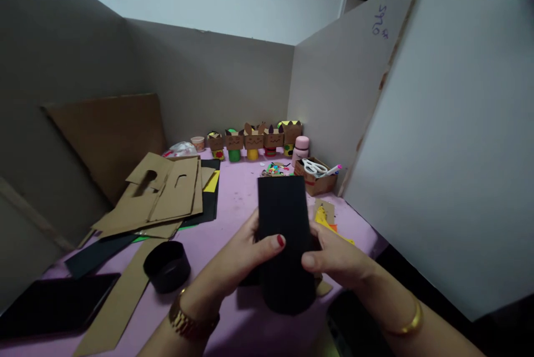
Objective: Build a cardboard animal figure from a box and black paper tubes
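Observation:
Both hands grip a sheet of black paper [282, 218] that curves over into a rounded tube shape above the pink table [237, 201]. My left hand [246, 257] wraps its left side, the thumb with a red nail pressed on the front. On the right side my right hand [334, 259] clamps it with the thumb on top. A short black paper ring [167, 266] stands on the table just left of my left wrist.
Cut cardboard pieces [161, 193] and black and yellow sheets lie at the left. Several small cardboard box figures [253, 140] line the back wall. A small box with scissors [315, 170] sits at right. Grey partition boards enclose the table. A dark tablet [54, 304] lies at front left.

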Demonstrator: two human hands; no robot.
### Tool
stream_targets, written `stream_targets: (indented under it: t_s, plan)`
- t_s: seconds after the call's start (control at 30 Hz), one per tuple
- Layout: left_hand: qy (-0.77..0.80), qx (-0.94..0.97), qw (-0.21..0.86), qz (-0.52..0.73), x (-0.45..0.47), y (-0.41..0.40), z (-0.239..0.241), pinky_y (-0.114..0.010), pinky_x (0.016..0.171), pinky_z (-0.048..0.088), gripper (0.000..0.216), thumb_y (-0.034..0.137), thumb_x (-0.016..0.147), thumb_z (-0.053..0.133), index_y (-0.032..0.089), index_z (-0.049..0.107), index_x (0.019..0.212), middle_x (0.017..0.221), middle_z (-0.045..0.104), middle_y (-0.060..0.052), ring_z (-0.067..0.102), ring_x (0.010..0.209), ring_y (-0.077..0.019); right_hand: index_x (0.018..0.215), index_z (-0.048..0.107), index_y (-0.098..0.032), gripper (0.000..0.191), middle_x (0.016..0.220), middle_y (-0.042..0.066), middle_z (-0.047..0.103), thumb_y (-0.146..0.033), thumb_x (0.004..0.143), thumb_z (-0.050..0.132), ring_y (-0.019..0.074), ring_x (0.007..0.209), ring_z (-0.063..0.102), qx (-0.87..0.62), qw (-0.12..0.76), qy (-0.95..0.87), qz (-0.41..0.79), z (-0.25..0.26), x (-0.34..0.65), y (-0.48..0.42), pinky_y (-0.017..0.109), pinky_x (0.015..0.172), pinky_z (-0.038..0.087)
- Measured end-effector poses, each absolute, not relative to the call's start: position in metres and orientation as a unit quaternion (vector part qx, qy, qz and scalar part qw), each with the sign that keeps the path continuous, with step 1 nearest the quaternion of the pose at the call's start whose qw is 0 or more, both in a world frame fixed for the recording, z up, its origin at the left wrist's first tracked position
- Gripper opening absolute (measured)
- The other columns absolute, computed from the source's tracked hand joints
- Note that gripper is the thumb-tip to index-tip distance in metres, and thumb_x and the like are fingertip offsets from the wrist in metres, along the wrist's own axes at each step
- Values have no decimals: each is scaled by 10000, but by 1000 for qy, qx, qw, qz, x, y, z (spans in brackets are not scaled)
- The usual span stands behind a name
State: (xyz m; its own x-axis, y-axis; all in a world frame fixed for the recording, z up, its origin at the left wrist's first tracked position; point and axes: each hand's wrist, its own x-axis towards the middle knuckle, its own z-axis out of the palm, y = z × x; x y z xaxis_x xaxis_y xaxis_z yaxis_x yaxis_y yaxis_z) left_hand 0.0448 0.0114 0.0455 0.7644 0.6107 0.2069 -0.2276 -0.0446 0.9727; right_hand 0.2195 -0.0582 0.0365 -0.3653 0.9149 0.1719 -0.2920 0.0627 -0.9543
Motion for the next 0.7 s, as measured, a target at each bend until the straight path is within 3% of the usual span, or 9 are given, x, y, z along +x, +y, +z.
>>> stream_targets:
  t_s: [0.07,0.17,0.3,0.5,0.7]
  plan:
    - [156,678,634,336,49,10,44,-427,1025,397,678,490,764,703,270,445,1351,1384,523,-79,457,1278,-318,1177,601,-209,623,1083,60,693,-439,641,820,256,1011,642,-303,504,-539,603,36,218,-60,406,918,488]
    - [202,705,532,423,53,7,42,-457,1079,307,660,451,808,672,283,381,1376,1430,454,-76,395,1317,-291,1163,571,-223,644,1092,65,672,-439,616,833,275,1014,622,-418,577,-537,452,34,213,-59,417,875,505]
    - [178,719,515,431,53,5,42,-403,1048,361,539,385,866,623,301,394,1346,1425,458,-45,449,1268,-241,1187,529,-250,658,1135,62,630,-352,619,845,286,1037,597,-551,555,-568,257,33,205,-58,438,896,489]
    - [126,719,565,384,56,19,44,-388,1075,352,528,384,914,540,283,366,1402,1467,434,-34,418,1313,-251,1304,437,-287,811,1260,61,590,-427,615,841,286,1173,543,-454,558,-597,355,28,215,-50,438,974,458]
    - [139,744,542,365,60,23,39,-408,1178,155,518,393,893,540,312,423,1391,1508,376,7,254,1418,-236,1159,580,-248,640,1120,70,692,-447,608,837,292,1039,635,-422,617,-516,419,12,225,-42,469,902,516]
